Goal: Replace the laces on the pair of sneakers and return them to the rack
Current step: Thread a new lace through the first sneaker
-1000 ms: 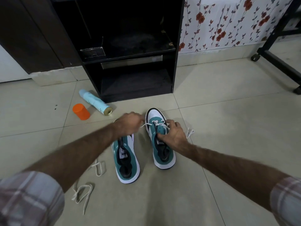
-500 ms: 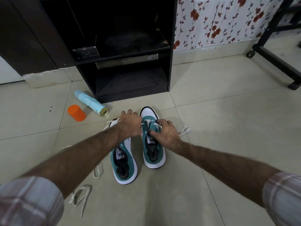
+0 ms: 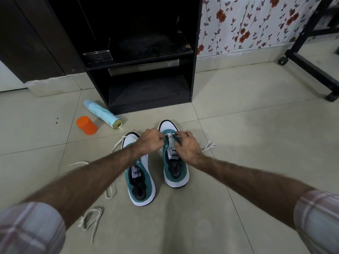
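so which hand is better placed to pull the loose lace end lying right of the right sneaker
Right, probably. The right hand sits on the right sneaker nearest the loose lace end; the left hand would have to cross over.

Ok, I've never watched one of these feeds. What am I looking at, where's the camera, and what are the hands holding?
There is no machine here: a person wears one wide-angle camera on the head, looking forward and down at their own arms. Both hands work at the front of the right-hand sneaker. The left hand and the right hand each have a grip on the white lace by its eyelets. The other sneaker stands beside it. On the tiled floor lie loose laces, a spray can on its side and an orange cap. The black rack stands behind.
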